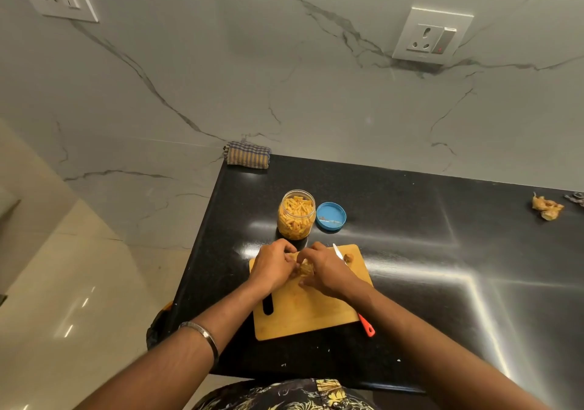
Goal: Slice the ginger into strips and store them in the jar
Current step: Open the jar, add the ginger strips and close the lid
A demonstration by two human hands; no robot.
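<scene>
Both hands, left hand (272, 267) and right hand (325, 272), pinch up ginger strips (305, 268), and the nearly full jar (296, 219) just beyond could overflow or tip.

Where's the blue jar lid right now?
In the head view, the blue lid lies on the black counter, just right of the open jar and beyond the cutting board.

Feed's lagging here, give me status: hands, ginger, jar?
Left hand, right hand gathering cut ginger on board. Jar open, mostly full. Knife lies under right arm.
</scene>
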